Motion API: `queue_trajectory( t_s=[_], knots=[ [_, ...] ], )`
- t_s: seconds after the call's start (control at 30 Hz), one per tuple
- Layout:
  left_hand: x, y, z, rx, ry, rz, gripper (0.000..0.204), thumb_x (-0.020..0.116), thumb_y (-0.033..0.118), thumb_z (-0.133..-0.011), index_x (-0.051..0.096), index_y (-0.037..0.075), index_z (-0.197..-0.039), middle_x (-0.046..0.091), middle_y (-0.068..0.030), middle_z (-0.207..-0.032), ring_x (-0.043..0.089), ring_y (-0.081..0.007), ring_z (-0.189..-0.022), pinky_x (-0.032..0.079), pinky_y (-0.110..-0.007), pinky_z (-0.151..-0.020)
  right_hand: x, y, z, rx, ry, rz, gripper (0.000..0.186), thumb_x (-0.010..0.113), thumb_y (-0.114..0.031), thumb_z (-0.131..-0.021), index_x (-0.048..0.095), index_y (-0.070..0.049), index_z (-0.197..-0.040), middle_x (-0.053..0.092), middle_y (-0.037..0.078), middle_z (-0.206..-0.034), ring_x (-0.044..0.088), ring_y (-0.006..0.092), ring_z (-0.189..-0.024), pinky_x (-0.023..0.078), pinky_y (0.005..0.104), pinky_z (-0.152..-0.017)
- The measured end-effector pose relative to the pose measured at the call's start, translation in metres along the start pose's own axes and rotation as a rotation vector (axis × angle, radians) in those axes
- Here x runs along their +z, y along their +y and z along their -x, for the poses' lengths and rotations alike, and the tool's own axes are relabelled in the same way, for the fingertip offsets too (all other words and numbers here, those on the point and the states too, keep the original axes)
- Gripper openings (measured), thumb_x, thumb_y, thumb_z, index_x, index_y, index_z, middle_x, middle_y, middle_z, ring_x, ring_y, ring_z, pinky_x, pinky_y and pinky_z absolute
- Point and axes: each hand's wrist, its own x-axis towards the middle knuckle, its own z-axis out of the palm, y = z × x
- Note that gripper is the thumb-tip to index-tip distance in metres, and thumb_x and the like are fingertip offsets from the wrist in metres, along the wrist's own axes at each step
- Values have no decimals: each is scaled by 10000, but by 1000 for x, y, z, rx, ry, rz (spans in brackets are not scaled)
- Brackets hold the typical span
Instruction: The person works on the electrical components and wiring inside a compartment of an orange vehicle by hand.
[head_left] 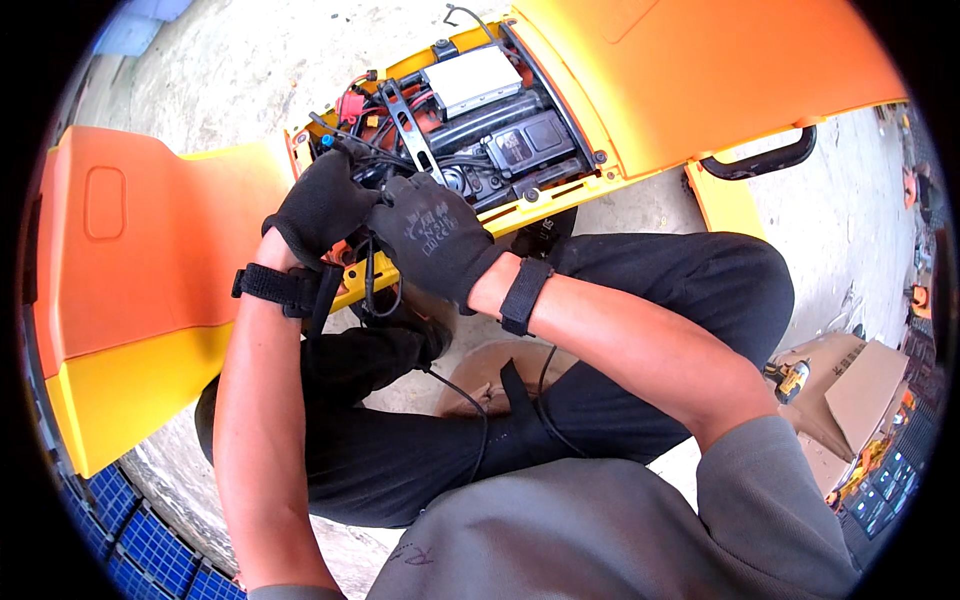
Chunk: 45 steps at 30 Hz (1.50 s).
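Observation:
Both my hands wear black gloves and meet at the left end of an open compartment in an orange and yellow machine body [545, 205]. My left hand [322, 208] is closed, fingertips among black wires [372, 152]. My right hand [432, 238] is closed beside it, knuckles up. What the fingers pinch is hidden. A black cable loop [370, 290] hangs just below them. Above my right hand stands a slotted silver bracket [408, 128]. A silver box [472, 80], a black box [532, 142] and a red connector [349, 108] sit in the compartment.
Orange panels rise on the left [120, 260] and upper right [700, 80], the latter with a black handle [762, 158]. My knees flank a round cardboard-coloured seat [480, 375]. At right lie a yellow power drill [792, 380] and cardboard box [865, 390]. Blue crates [150, 545] stand lower left.

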Motion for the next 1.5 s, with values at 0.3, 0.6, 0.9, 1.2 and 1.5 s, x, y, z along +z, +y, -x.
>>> queue_trajectory(
  t_s=[0.3,0.6,0.9,1.2,1.5],
  knots=[
    [-7,-11,-9,-3,-117,-155,395,728,12,-791,601,-6,-1165,673,-92,-1104,636,-154,-962,519,-309,-852,-14,28,-18,163,50,-243,129,580,-144,-879,658,-62,-940,622,149,-867,628,326,-860,505,432,-742],
    [3,-44,-17,74,-49,-59,201,663,32,-819,645,16,-1019,676,-57,-837,639,-149,-728,540,-307,-667,-57,56,-43,284,-161,-769,220,609,-247,-923,683,-71,-1032,682,125,-870,661,249,-768,526,348,-737],
    [17,-16,-9,188,147,-294,313,722,82,-725,663,31,-1029,714,-144,-905,697,-268,-793,553,-363,-735,-65,70,-54,516,-254,-1108,168,599,-202,-982,605,-39,-944,596,-13,-800,572,65,-707,505,202,-650],
    [34,-19,-17,85,280,-368,253,719,166,-753,706,46,-975,713,-169,-852,690,-324,-780,543,-386,-726,-79,83,-47,313,-309,-423,198,651,-177,-917,647,-61,-1078,661,53,-898,629,141,-797,524,272,-768],
    [29,-2,-10,8,246,-176,224,714,186,-771,715,25,-927,705,-146,-780,674,-248,-691,530,-355,-665,-50,87,-20,-30,-204,275,212,683,-188,-797,708,-103,-990,689,129,-974,644,327,-947,492,443,-858]
  ],
)
